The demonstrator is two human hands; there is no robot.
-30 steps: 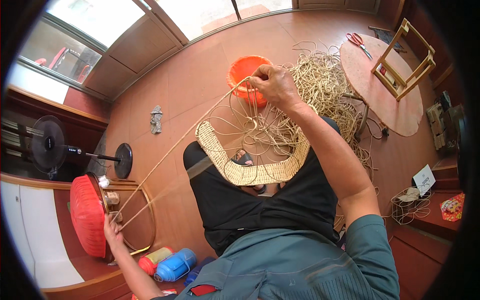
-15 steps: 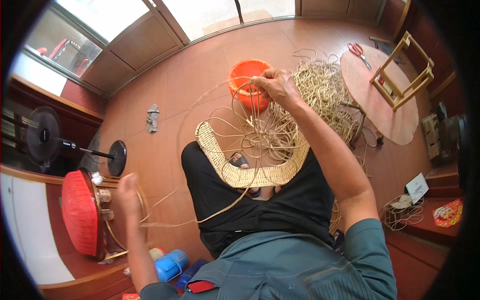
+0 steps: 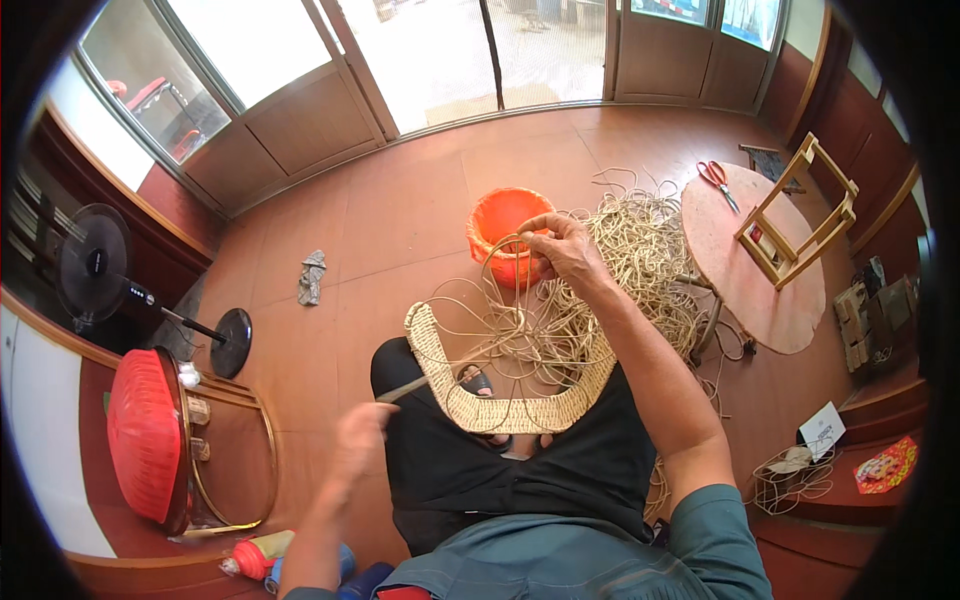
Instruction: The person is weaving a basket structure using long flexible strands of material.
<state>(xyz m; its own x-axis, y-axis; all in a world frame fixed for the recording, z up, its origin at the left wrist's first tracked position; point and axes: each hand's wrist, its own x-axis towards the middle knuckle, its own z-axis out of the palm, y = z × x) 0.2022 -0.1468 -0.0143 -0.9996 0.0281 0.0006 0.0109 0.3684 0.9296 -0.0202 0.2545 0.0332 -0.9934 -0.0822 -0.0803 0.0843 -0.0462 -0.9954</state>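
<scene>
Right hand (image 3: 568, 248) is pinched down on a thin tan twisted cord (image 3: 488, 262), fingertips close together, up in front of a bright orange plastic bucket (image 3: 479, 238). Left hand (image 3: 362, 440) is a blur by the left knee of the black trousers (image 3: 430, 490), so can't tell if it's gripping anything; there's a smeared tan streak just past it, running toward the weaving.

The main piece, a pale straw-coloured woven U-shaped band (image 3: 500, 415), lies across both thighs, open side facing away, loose cord loops arching over it. Big tangled heap of tan cord (image 3: 650, 250) on the floor beyond, to the right.

What just changed: the left hand has swung in from way out left. My read is that one long pull on the cord is over and the slack is back near the band to work with.

Versus a second ago: then the cord ran taut between the hands, left one out by the red round cover (image 3: 145, 435). Now that long line is gone. The right hand's pinch looks the same, and the head's tipped up, so more of the brown-framed doors (image 3: 270, 130) show.
</scene>
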